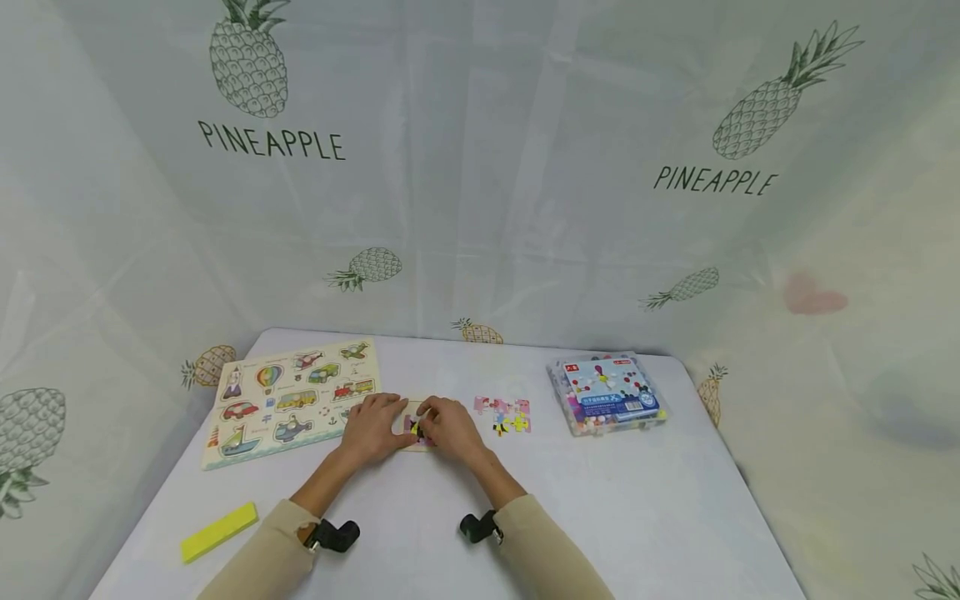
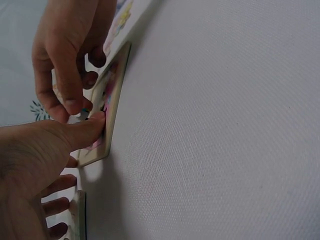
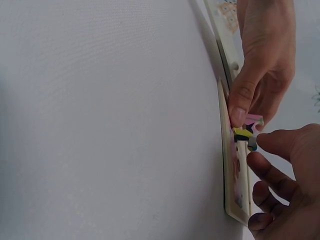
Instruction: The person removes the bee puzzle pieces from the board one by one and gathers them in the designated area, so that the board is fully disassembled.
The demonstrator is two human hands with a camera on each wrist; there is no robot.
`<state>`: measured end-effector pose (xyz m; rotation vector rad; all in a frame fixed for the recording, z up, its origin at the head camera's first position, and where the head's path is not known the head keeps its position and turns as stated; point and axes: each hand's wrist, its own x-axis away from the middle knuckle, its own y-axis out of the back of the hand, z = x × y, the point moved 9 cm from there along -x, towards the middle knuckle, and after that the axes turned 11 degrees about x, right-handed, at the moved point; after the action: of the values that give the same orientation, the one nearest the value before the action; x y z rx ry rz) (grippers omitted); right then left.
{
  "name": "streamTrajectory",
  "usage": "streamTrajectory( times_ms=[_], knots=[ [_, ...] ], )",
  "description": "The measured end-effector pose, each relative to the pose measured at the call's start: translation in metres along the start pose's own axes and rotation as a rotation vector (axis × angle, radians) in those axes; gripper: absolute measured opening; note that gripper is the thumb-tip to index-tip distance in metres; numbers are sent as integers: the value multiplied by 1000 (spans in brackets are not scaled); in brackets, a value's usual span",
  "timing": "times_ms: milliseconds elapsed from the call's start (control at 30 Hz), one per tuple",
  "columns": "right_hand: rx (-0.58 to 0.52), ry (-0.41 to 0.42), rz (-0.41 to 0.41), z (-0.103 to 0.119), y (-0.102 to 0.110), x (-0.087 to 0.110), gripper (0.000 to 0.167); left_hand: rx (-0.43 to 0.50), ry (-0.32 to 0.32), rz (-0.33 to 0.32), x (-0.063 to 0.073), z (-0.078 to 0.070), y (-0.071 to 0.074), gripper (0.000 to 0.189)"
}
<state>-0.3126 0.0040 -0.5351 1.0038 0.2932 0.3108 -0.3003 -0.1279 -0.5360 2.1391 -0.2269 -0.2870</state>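
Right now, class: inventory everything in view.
vehicle puzzle board: one, cream, back left
jigsaw tray: one, beige, centre
pinched jigsaw piece: one, greyish, at tray
loose jigsaw pieces: several, pink and yellow, right of tray
molecular model kit: one, clear with blue label, back right
block: one, yellow, front left
table: one, white, foreground
pineapple-print curtain: count unclear, whitish, behind table
wrist cameras: two, black, front centre
sleeves: two, beige, on forearms
left hand: one, bare, at tray
right hand: one, bare, over tray
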Motion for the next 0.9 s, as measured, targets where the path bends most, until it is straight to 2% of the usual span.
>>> streamTrajectory(
  times_ms=[367,600,900],
  knots=[
    [-51,-26,-4,0,0,2,5,5,3,-3,1,-1,1,72],
    [-117,-55,-45,-4,8,3,5,14,-2,1,2,-2,2,72],
    [-159,-150,-96,-29,30,12,6,19,4,-6,1,-1,2,73]
  ],
)
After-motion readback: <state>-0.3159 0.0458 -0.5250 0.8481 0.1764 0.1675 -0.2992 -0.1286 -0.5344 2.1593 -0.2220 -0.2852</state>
